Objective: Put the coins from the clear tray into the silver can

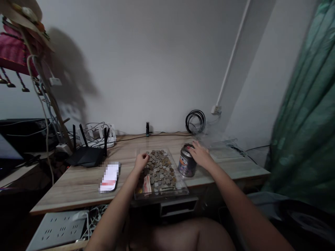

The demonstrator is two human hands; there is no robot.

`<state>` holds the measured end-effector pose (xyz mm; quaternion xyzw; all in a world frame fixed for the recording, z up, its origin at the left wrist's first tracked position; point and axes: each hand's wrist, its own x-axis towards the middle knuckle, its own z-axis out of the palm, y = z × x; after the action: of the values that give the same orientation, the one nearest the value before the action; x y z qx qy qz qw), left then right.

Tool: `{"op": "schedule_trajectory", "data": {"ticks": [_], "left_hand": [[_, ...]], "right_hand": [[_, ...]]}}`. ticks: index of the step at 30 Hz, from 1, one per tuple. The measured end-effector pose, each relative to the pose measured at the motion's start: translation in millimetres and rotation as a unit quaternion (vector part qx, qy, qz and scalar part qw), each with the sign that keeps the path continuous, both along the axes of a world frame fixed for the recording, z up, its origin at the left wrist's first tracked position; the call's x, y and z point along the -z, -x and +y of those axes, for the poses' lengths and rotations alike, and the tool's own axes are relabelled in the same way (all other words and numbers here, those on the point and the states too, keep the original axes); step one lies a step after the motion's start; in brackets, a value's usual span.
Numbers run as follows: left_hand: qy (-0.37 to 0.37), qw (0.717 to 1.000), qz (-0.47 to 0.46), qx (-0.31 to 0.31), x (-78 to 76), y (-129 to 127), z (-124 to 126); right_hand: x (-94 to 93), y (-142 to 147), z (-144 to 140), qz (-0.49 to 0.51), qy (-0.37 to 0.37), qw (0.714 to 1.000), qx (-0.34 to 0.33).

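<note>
A shallow clear tray (180,186) on the desk holds many loose coins (159,170) and a few banknotes, one of them a reddish banknote (147,184) at the front left. My left hand (141,161) is at the tray's left side, its fingers curled together at the edge of the coins; what they pinch, if anything, is hidden. To the right of the tray stands an upright round metal tin (187,164) with a printed side. Over its top rim lies my right hand (201,154), fingers stretched across the lid and touching it, with the fingertips partly hidden.
A phone (110,177) lies left of the tray, with a black router (87,155) behind it. A small dark bottle (147,129) and a coiled black cable (195,121) are against the wall. Below the desk's front left sits a power strip (59,228). A green curtain (300,122) hangs right.
</note>
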<state>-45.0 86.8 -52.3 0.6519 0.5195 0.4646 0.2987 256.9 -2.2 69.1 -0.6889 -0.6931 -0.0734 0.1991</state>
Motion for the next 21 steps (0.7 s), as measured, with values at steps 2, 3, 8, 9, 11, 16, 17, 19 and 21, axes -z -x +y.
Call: {"op": "schedule_trajectory", "data": {"ticks": [2, 3, 8, 9, 11, 16, 17, 19, 21], "left_hand": [[-0.001, 1.000, 0.003, -0.002, -0.4, 0.1, 0.0], [-0.002, 1.000, 0.004, -0.003, -0.8, 0.1, -0.2], [-0.013, 1.000, 0.013, -0.008, -3.3, -0.6, -2.2], [-0.016, 1.000, 0.016, -0.009, -3.5, -0.9, -2.6], [-0.021, 0.999, 0.024, -0.012, -4.1, -1.6, -3.7], [-0.028, 0.998, 0.058, -0.028, -9.2, -1.8, -9.6], [-0.030, 0.997, 0.068, -0.034, -10.5, -1.7, -11.6], [-0.037, 0.993, 0.100, -0.045, -12.3, -1.9, -16.1], [-0.033, 0.988, 0.144, -0.043, -11.9, -3.1, -20.5]], "right_hand": [[13.0, -9.5, -0.2, 0.048, -0.016, 0.999, 0.010], [19.3, -13.7, -0.9, 0.069, -0.038, 0.997, 0.002], [46.9, -15.7, -1.8, 0.164, -0.104, 0.978, -0.079], [50.6, -12.5, 1.0, 0.176, -0.117, 0.975, -0.076], [54.6, -3.9, 11.5, 0.185, -0.145, 0.970, -0.061], [48.6, 21.6, 49.8, 0.148, -0.150, 0.977, -0.014], [46.5, 25.1, 55.6, 0.136, -0.143, 0.980, 0.003], [42.8, 28.4, 62.6, 0.125, -0.126, 0.984, 0.026], [39.6, 27.9, 63.0, 0.132, -0.107, 0.985, 0.026]]}}
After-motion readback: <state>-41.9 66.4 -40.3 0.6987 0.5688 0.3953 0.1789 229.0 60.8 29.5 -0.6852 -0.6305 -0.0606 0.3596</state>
